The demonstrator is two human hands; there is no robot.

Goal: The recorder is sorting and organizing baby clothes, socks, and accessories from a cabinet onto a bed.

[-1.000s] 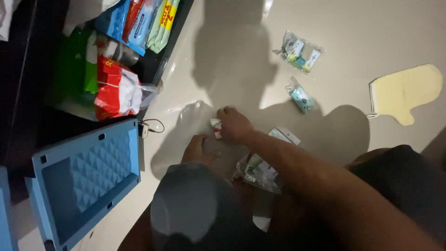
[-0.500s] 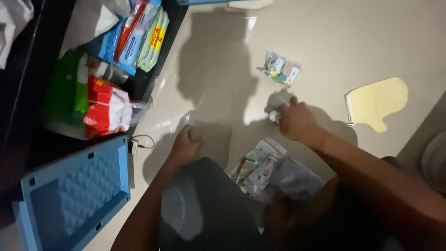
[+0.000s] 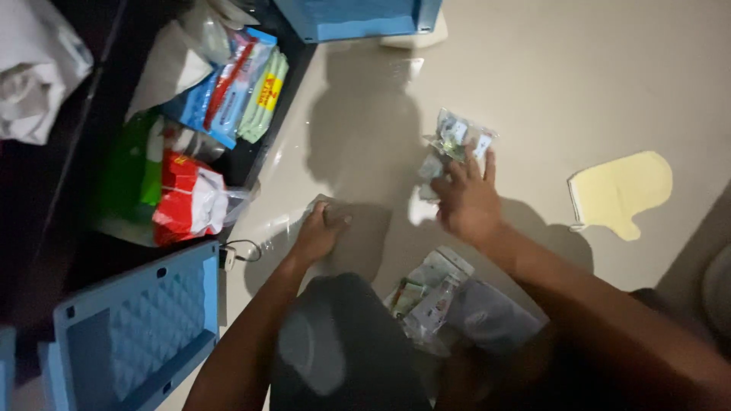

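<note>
**A:** Head view, looking down at a pale floor (image 3: 533,84): where does the right hand (image 3: 466,199) sit?

**B:** It is stretched forward over a clear packet (image 3: 457,135) of small items. The fingers (image 3: 489,164) are spread and lie on the packet's near edge, and a second crumpled packet (image 3: 429,169) sits under the thumb side. The grip looks loose, fingers partly splayed; whether it has truly clamped either packet cannot be told.

**A:** And the left hand (image 3: 321,228)?

**B:** Curled into a fist, pressed down on a sheet of clear plastic (image 3: 282,224) flat on the floor, well apart from the packets. The grip is closed, seemingly pinching the plastic's edge.

**A:** What lies between the arms?

**B:** A heap of more sachets (image 3: 426,293) in clear wrap, close to the person's knee (image 3: 335,350), nearer the body than either hand.

**A:** The surroundings?

**B:** A cream mitt (image 3: 624,190) lies to the right, apart from the right hand. To the left, a dark shelf (image 3: 259,148) holds a red-and-white bag (image 3: 186,199), a green pack (image 3: 129,164) and blue wipes (image 3: 228,87). A blue crate (image 3: 137,327) sits lower left, another (image 3: 354,17) at the top edge.
</note>
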